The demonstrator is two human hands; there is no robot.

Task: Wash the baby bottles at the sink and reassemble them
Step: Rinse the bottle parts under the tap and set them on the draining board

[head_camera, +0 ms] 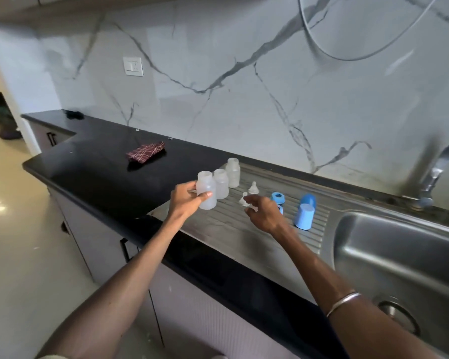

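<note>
Reassembly under way on the ribbed stainless-steel drainboard [257, 229], by the look of the dry, emptied parts. Gripping the nearest translucent plastic bottle body [206, 194] in the left hand [186, 200], thumb across the front, fingers wrapped behind, lifted just off the drainboard edge. Reaching with the right hand [263, 213], fingers loosely curled over a small clear silicone teat [243, 200]; whether already pinching it, impossible to tell. Worth seating that teat fully through a blue plastic screw ring [277, 197] first, then threading squarely onto the held bottle, keeping it upright. Avoiding the two other translucent bottles [227, 178] standing just beside, and the light-blue domed caps [305, 215] nearer the steel sink basin [399, 255].
</note>
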